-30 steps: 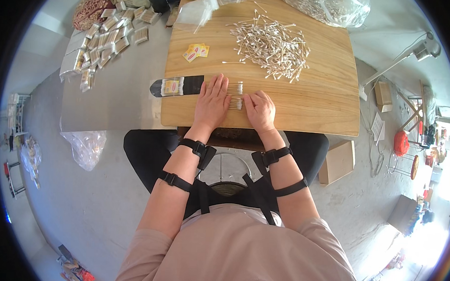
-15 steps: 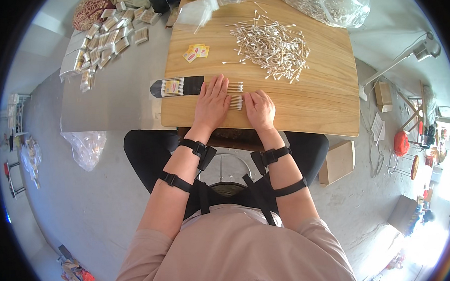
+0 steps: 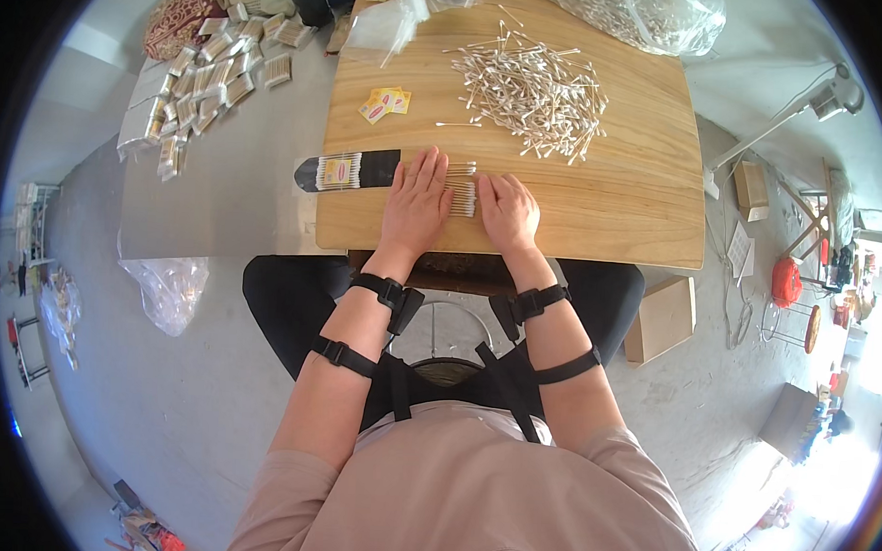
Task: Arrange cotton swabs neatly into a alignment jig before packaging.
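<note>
A row of cotton swabs lies side by side on the wooden table between my two hands. Flat over their left ends rests my left hand, palm down with fingers stretched out. My right hand is laid at their right tips, palm down, its fingers extended and its fingertips touching or very close to the swab heads. Left of my left hand, a black strip with a rounded end carries a neat row of swabs topped by a yellow card. Part of the swab row is hidden under my left hand.
A loose heap of cotton swabs covers the table beyond my hands. Yellow cards and clear plastic bags lie at the far left. Packed swab bundles are piled on the grey surface. A large plastic bag sits at the back.
My right hand's fingers have straightened from a more curled pose against the swab tips. My left hand stays in nearly the same place.
</note>
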Available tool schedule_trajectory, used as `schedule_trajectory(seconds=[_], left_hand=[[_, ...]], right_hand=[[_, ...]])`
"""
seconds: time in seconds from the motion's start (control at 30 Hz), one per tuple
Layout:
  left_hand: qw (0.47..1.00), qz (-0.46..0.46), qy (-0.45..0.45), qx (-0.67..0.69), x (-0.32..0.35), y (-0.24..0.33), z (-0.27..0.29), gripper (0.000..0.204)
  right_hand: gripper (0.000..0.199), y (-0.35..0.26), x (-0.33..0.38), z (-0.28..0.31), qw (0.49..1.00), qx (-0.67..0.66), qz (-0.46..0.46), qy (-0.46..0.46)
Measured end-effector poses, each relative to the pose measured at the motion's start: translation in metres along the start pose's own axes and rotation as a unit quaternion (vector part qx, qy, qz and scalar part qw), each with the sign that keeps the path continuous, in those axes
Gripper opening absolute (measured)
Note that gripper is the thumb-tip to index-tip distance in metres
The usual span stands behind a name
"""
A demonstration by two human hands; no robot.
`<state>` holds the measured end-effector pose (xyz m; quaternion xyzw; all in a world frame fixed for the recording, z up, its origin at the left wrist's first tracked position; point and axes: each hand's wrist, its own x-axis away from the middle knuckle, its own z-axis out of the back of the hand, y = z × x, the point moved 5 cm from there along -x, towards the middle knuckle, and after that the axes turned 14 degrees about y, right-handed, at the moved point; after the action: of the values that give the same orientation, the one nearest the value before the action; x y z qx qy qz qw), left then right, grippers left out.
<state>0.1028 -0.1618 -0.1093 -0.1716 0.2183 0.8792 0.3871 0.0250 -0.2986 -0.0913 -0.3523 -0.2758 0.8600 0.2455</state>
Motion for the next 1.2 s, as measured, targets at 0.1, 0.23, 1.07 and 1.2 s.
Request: schedule_trajectory(seconds=[0.1, 0.23, 1.07, 1.2], left_hand=[[1.000, -0.001, 0.002, 0.002, 0.000, 0.000, 0.000, 0.054], [1.000, 0.000, 0.000, 0.004, 0.000, 0.000, 0.001, 0.053], [1.000, 0.003, -0.004, 0.005, 0.000, 0.002, 0.000, 0.053], [1.000, -0.015, 0.015, 0.001, 0.001, -0.002, -0.001, 0.054]], right_hand=[[0.024, 0.000, -0.001, -0.001, 1.000, 0.008, -0.002, -0.003], [0.016, 0.002, -0.006, -0.001, 0.999, 0.006, -0.033, -0.031], [0.031, 0.011, 0.003, 0.012, 0.993, 0.000, 0.109, -0.039], [0.055, -0.012, 0.027, 0.018, 0.973, 0.112, 0.170, -0.108]])
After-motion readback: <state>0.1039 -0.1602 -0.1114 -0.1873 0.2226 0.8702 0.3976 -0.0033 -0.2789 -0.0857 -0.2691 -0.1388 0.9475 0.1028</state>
